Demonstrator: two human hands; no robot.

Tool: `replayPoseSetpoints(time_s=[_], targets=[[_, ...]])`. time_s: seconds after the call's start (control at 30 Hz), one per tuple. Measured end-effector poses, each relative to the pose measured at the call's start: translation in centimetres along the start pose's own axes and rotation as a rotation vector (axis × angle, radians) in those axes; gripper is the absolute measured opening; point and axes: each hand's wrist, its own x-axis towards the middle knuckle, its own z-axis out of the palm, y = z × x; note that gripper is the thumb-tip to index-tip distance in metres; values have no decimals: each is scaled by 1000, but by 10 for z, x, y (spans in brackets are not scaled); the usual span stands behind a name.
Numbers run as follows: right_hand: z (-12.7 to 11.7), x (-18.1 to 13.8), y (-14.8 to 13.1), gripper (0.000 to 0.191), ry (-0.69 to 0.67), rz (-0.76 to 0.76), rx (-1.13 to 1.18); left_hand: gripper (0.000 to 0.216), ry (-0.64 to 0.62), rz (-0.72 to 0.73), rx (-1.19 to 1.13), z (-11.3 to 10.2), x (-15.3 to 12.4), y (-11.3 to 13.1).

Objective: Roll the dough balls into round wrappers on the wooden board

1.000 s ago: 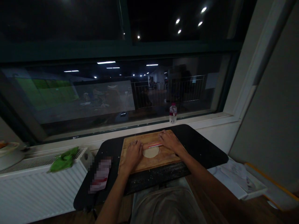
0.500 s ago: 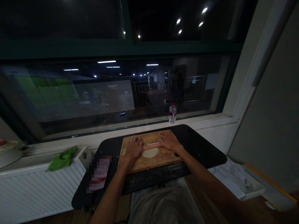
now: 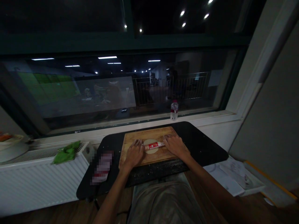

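Observation:
A flat, round piece of pale dough [image 3: 151, 151] lies on a wooden board [image 3: 133, 136]. Across its middle rests a rolling pin [image 3: 153, 145] with a red and white label. My left hand [image 3: 135, 152] is closed over the pin's left end, and my right hand [image 3: 174, 144] over its right end. The ends of the pin are hidden beneath the fingers. Dough shows on both the near and far sides of the pin.
The board sits on a black table [image 3: 198, 143] with white specks. A blurred pinkish packet [image 3: 102, 168] lies at its left. On the windowsill stands a plastic bottle [image 3: 174, 110]. A green cloth [image 3: 66, 152] drapes a radiator [image 3: 46, 183]; a white box [image 3: 233, 177] is at lower right.
Both hands have brought the rolling pin towards me, from the dough's far edge to its middle. The pin has turned, showing more of the red label. The view has shifted slightly.

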Motion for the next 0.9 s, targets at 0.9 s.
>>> replayPoseSetpoints(time_s=[0.9], targets=[[33, -63, -1, 52, 273, 1, 100, 54, 195, 15, -179, 9, -27, 6]])
